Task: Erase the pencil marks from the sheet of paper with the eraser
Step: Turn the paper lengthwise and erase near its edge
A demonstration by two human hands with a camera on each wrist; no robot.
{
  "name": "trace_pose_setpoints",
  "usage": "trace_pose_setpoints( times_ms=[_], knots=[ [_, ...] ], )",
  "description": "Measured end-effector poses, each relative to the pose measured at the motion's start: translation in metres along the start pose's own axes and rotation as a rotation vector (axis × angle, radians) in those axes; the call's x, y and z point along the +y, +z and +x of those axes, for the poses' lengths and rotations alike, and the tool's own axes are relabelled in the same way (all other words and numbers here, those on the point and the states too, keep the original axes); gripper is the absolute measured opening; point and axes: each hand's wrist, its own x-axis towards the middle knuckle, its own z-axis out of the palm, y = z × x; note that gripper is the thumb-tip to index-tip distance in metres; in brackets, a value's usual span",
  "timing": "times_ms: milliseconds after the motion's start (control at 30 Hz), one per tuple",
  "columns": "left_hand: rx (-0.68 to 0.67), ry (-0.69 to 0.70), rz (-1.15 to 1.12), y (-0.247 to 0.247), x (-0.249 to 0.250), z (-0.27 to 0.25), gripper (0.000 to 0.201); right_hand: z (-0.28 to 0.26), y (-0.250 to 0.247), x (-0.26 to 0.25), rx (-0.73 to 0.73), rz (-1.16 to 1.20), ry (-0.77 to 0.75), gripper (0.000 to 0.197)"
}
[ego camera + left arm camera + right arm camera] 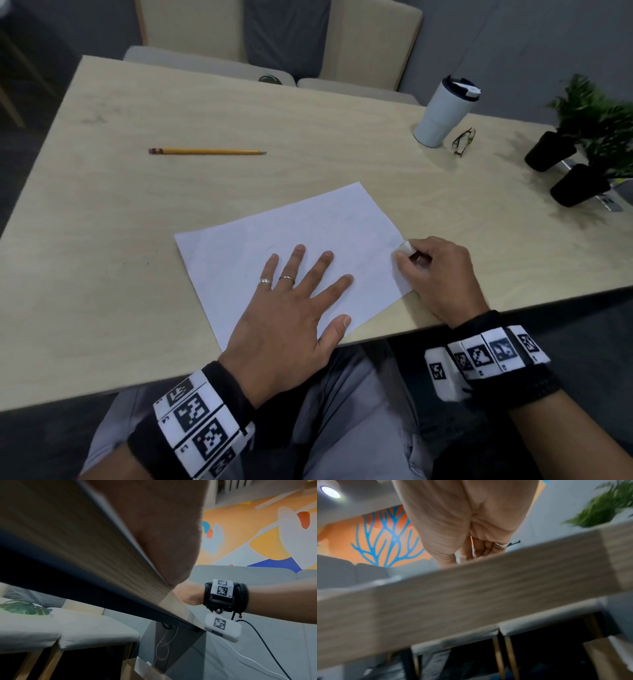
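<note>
A white sheet of paper [239, 253] lies tilted on the wooden table [102, 205], near its front edge. My left hand [301, 291] lies flat on the sheet with fingers spread, pressing it down. At the sheet's right edge my right hand [407, 253] pinches a small white eraser [406, 247] against the paper. Pencil marks on the sheet are too faint to make out. In the left wrist view only the palm [163, 534] and the table edge show. In the right wrist view the curled fingers [481, 547] show above the table edge; the eraser is hidden.
A yellow pencil [207, 151] lies at the far left of the table. A white tumbler [443, 113] and folded glasses [463, 141] stand at the back right, with two potted plants [582, 137] at the right edge. Cushioned chairs [274, 41] stand behind the table.
</note>
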Motion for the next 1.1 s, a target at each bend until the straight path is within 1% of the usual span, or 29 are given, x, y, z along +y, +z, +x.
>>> trace_pose_setpoints(
  times_ms=[100, 200, 300, 367, 500, 633, 667, 733, 767, 800, 867, 933, 967, 1000, 1033, 1067, 1100],
  knots=[
    [0.001, 0.001, 0.001, 0.001, 0.000, -0.001, 0.063, 0.009, -0.004, 0.003, 0.029, -0.050, -0.001, 0.020],
    [0.011, 0.000, -0.009, 0.001, 0.000, -0.001, 0.063, -0.004, 0.003, -0.009, -0.011, -0.049, -0.059, 0.016],
    [0.019, 0.008, -0.010, 0.002, 0.000, -0.001, 0.063, 0.004, -0.001, 0.003, 0.039, 0.003, 0.012, 0.014],
    [0.023, 0.005, -0.016, 0.003, -0.001, -0.001, 0.063, 0.009, -0.004, 0.007, 0.059, -0.013, 0.006, 0.017],
    [0.027, 0.003, -0.027, 0.001, 0.000, -0.002, 0.062, -0.002, 0.000, 0.002, 0.019, 0.024, -0.005, 0.012],
    [0.044, 0.020, -0.041, 0.002, 0.000, -0.002, 0.062, 0.006, -0.003, 0.014, 0.058, 0.062, 0.089, 0.012],
    [0.044, 0.027, -0.040, 0.002, -0.001, -0.001, 0.062, 0.008, -0.005, 0.016, 0.055, 0.109, 0.106, 0.010],
    [0.043, 0.043, -0.038, 0.002, -0.002, -0.001, 0.062, 0.010, -0.011, 0.013, 0.041, 0.240, 0.105, 0.005],
    [0.045, 0.048, -0.041, 0.002, -0.002, 0.000, 0.062, 0.011, -0.012, 0.012, 0.031, 0.265, 0.078, 0.003],
    [0.045, 0.050, -0.041, 0.001, -0.002, 0.001, 0.062, 0.012, -0.013, 0.013, 0.005, 0.248, 0.043, 0.005],
    [0.041, 0.042, -0.011, -0.002, 0.001, 0.004, 0.060, 0.012, -0.012, 0.016, -0.121, 0.181, -0.021, 0.019],
    [0.067, 0.025, 0.056, -0.009, 0.007, 0.007, 0.057, 0.012, -0.009, 0.020, -0.229, 0.143, -0.041, 0.031],
    [0.087, 0.010, 0.069, -0.013, 0.011, 0.008, 0.063, 0.011, -0.009, 0.021, -0.241, 0.134, -0.040, 0.031],
    [0.108, -0.006, 0.070, -0.016, 0.015, 0.008, 0.071, 0.009, -0.008, 0.023, -0.228, 0.123, -0.035, 0.029],
    [0.122, -0.017, 0.072, -0.018, 0.019, 0.007, 0.075, 0.008, -0.009, 0.023, -0.204, 0.107, -0.029, 0.025],
    [0.129, -0.007, 0.071, -0.019, 0.024, 0.005, 0.070, 0.005, -0.010, 0.024, -0.177, 0.089, -0.021, 0.020],
    [0.131, 0.003, 0.068, -0.020, 0.029, 0.002, 0.058, 0.002, -0.011, 0.023, -0.148, 0.073, -0.011, 0.016]
  ],
)
